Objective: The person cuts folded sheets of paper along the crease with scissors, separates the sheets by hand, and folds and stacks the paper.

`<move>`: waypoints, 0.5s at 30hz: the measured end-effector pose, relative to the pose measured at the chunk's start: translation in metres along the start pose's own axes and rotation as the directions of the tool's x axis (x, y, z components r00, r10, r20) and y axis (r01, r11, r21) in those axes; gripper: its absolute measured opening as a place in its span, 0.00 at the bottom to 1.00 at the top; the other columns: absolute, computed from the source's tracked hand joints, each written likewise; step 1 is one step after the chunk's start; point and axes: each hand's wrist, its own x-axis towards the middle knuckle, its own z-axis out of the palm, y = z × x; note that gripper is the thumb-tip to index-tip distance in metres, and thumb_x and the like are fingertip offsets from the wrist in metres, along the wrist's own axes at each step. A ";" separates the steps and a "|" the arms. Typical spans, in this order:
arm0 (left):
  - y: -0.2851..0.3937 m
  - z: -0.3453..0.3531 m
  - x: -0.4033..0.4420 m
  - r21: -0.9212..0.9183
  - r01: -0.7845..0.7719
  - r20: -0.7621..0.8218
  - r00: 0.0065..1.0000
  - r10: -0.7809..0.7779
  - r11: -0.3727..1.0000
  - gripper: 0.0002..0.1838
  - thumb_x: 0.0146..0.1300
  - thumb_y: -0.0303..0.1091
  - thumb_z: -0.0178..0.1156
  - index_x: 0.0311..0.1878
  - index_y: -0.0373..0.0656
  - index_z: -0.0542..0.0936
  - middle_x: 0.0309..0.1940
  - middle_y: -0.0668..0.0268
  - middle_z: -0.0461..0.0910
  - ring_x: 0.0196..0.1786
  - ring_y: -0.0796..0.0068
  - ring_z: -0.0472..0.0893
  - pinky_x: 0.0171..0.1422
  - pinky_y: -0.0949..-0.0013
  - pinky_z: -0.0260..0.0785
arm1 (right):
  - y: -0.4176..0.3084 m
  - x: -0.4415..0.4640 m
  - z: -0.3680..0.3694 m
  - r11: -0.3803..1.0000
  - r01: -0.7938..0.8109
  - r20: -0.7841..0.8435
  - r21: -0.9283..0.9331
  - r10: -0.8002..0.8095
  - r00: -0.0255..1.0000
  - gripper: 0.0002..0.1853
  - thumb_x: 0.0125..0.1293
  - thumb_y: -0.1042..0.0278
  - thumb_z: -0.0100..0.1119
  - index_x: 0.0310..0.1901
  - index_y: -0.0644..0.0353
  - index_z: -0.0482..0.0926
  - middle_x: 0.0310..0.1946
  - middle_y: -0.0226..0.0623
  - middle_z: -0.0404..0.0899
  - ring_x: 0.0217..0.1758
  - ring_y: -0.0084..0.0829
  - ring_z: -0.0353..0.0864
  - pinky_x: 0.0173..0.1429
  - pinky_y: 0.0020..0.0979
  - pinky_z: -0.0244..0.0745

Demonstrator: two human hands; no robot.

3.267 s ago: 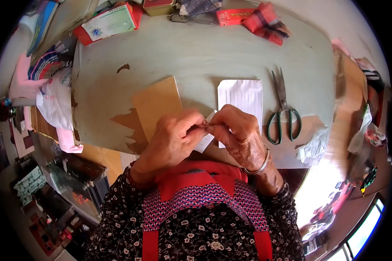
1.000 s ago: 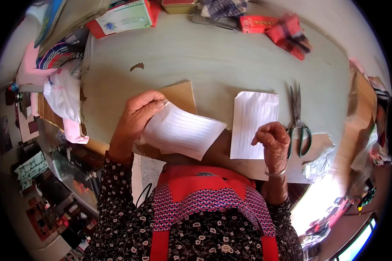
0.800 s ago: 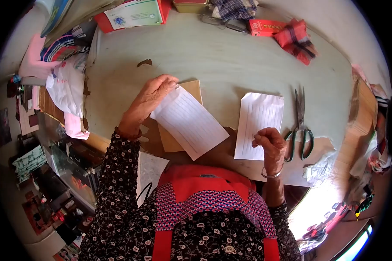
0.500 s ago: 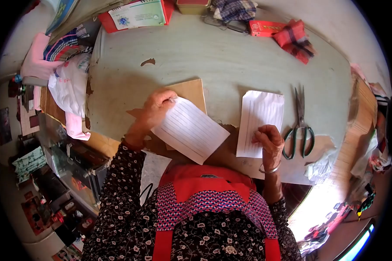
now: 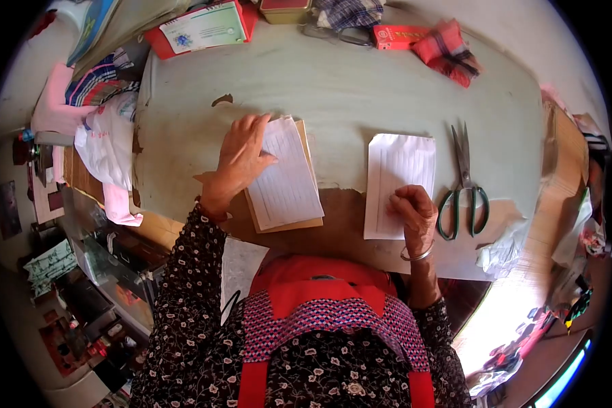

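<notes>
A lined white paper sheet (image 5: pixel 287 178) lies on a tan cardboard piece (image 5: pixel 304 223), its edges almost lined up with it. My left hand (image 5: pixel 243 158) rests along the sheet's left side with fingers stretched out, gripping nothing. To the right, a second lined white paper (image 5: pixel 400 160), with a creased top edge, lies on the table. Over its lower right part is my right hand (image 5: pixel 412 209), fingers curled and pressed together; whatever may be between them is hidden. Scissors (image 5: pixel 464 182) with dark green handles lie just right of that hand, blades pointing away.
The worn table (image 5: pixel 333 88) has a torn covering near its front edge. A red desk calendar (image 5: pixel 200 30), a red box (image 5: pixel 398 37) and a checked red cloth (image 5: pixel 447 53) stand or lie at the back. Crumpled clear plastic (image 5: pixel 503 251) sits at front right.
The left paper sheet has turned more upright and now lies over the cardboard. My left hand has let go of its corner and spread its fingers. My right hand stays over the right paper.
</notes>
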 end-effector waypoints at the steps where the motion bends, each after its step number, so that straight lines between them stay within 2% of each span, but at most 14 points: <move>1: 0.002 0.002 -0.004 0.013 0.042 -0.009 0.999 -0.042 0.999 0.28 0.45 0.30 0.68 0.53 0.41 0.71 0.42 0.54 0.74 0.47 0.53 0.73 0.52 0.59 0.66 | 0.001 0.001 -0.001 1.000 -0.002 -0.004 0.002 0.002 1.000 0.04 0.60 0.78 0.58 0.36 0.67 0.76 0.27 0.32 0.77 0.28 0.21 0.77 0.35 0.23 0.75; 2: 0.003 0.004 -0.006 0.026 0.086 -0.020 0.996 -0.085 0.996 0.25 0.46 0.31 0.68 0.49 0.40 0.73 0.40 0.54 0.74 0.46 0.53 0.74 0.50 0.58 0.66 | 0.002 0.002 -0.002 1.000 -0.008 0.010 0.002 0.008 1.000 0.04 0.60 0.79 0.58 0.37 0.67 0.76 0.27 0.32 0.77 0.28 0.21 0.77 0.35 0.23 0.75; 3: 0.003 0.002 -0.005 0.024 0.084 -0.018 0.996 -0.084 0.996 0.25 0.46 0.31 0.68 0.49 0.40 0.73 0.40 0.54 0.74 0.46 0.53 0.74 0.50 0.58 0.66 | 0.003 0.002 -0.002 1.000 -0.014 0.024 0.001 0.014 1.000 0.04 0.60 0.79 0.58 0.37 0.66 0.76 0.27 0.32 0.77 0.29 0.20 0.77 0.35 0.23 0.75; 4: 0.004 -0.002 -0.003 -0.004 0.233 0.137 0.964 -0.230 0.972 0.20 0.46 0.32 0.67 0.42 0.39 0.71 0.38 0.55 0.74 0.44 0.54 0.73 0.49 0.57 0.65 | 0.004 0.002 -0.003 1.000 -0.013 0.023 0.000 0.013 1.000 0.04 0.60 0.79 0.58 0.37 0.66 0.76 0.27 0.32 0.77 0.29 0.20 0.77 0.35 0.23 0.75; 5: 0.004 -0.004 -0.002 -0.010 0.377 0.290 0.888 -0.358 0.926 0.17 0.47 0.32 0.67 0.36 0.38 0.70 0.37 0.56 0.73 0.43 0.55 0.73 0.48 0.56 0.65 | 0.004 0.002 -0.004 1.000 -0.006 0.029 -0.012 0.006 1.000 0.04 0.60 0.79 0.58 0.37 0.66 0.76 0.27 0.32 0.77 0.29 0.20 0.77 0.35 0.23 0.75; 6: 0.004 -0.002 -0.005 -0.012 0.373 0.291 0.889 -0.354 0.928 0.17 0.47 0.32 0.67 0.36 0.38 0.70 0.37 0.56 0.73 0.43 0.55 0.73 0.48 0.56 0.65 | 0.005 0.002 -0.004 1.000 0.001 0.032 -0.023 0.000 0.999 0.04 0.60 0.79 0.58 0.37 0.66 0.76 0.27 0.32 0.77 0.29 0.20 0.77 0.36 0.23 0.75; 8: 0.005 0.004 -0.016 -0.069 0.284 0.191 0.945 -0.267 0.956 0.16 0.48 0.31 0.65 0.30 0.37 0.65 0.32 0.56 0.72 0.39 0.53 0.72 0.45 0.56 0.64 | 0.007 0.004 -0.004 1.000 -0.007 0.027 -0.004 0.007 1.000 0.04 0.60 0.79 0.58 0.37 0.66 0.76 0.27 0.32 0.77 0.30 0.21 0.77 0.36 0.23 0.75; 9: 0.007 0.002 -0.021 -0.220 0.286 0.178 0.952 -0.250 0.933 0.13 0.53 0.29 0.63 0.33 0.36 0.67 0.29 0.58 0.72 0.33 0.64 0.71 0.39 0.64 0.64 | 0.008 0.003 -0.004 1.000 -0.018 0.025 0.014 0.018 1.000 0.04 0.60 0.79 0.58 0.37 0.66 0.76 0.27 0.32 0.77 0.30 0.21 0.77 0.36 0.23 0.75; 10: 0.012 -0.005 -0.020 -0.227 0.269 0.186 0.955 -0.229 0.936 0.13 0.53 0.29 0.63 0.33 0.36 0.67 0.29 0.58 0.72 0.33 0.64 0.71 0.39 0.64 0.64 | 0.009 0.003 -0.005 1.000 -0.016 0.002 0.016 0.016 1.000 0.04 0.60 0.79 0.58 0.37 0.66 0.76 0.27 0.32 0.77 0.30 0.21 0.77 0.36 0.23 0.75; 12: 0.022 -0.026 -0.009 -0.442 0.339 0.312 0.926 -0.212 0.831 0.10 0.56 0.26 0.61 0.35 0.36 0.69 0.27 0.65 0.73 0.31 0.75 0.70 0.37 0.71 0.64 | 0.011 0.002 -0.006 0.992 -0.009 0.024 0.123 0.006 1.000 0.04 0.60 0.79 0.58 0.37 0.66 0.76 0.27 0.33 0.77 0.29 0.21 0.77 0.37 0.23 0.75; 13: 0.025 -0.039 -0.002 -0.452 0.327 0.321 0.928 -0.191 0.830 0.10 0.56 0.26 0.61 0.35 0.36 0.69 0.27 0.65 0.73 0.31 0.75 0.70 0.37 0.71 0.64 | 0.008 0.000 -0.006 0.986 -0.019 0.015 0.166 0.017 1.000 0.04 0.60 0.80 0.58 0.38 0.67 0.76 0.27 0.34 0.77 0.29 0.22 0.78 0.37 0.23 0.75; 15: 0.033 -0.067 0.014 -0.494 0.169 0.290 0.957 -0.022 0.853 0.09 0.58 0.25 0.61 0.39 0.37 0.73 0.22 0.67 0.69 0.28 0.84 0.69 0.29 0.76 0.60 | 0.003 -0.007 -0.012 0.984 -0.002 -0.029 0.181 0.007 1.000 0.04 0.60 0.80 0.58 0.37 0.68 0.76 0.27 0.34 0.77 0.29 0.23 0.78 0.37 0.24 0.75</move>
